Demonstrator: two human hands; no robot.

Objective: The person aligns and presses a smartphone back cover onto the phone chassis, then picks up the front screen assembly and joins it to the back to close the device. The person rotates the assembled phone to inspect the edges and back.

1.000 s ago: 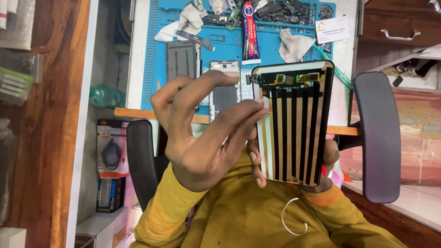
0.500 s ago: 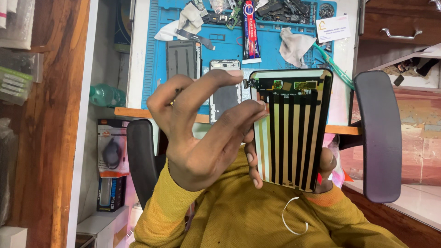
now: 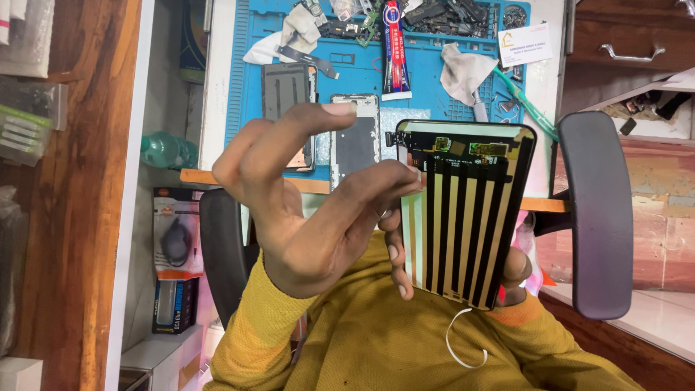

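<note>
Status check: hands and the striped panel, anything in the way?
Right hand grips striped phone panel upright. Left hand open, thumb tip at panel's left edge. Blue work mat beyond, cluttered with parts; nothing blocking.

screen panel (image 3: pixel 463 217), back side up, black w/ gold stripes, held centre-right | white card (image 3: pixel 525 45) on mat, top right | red-blue tube (image 3: pixel 393 47) top centre | blister pack (image 3: pixel 176 235) w/ dark mouse, orange-white, left shelf | dark box (image 3: pixel 174 308) below it | white box (image 3: pixel 20 373) bottom-left corner
</note>
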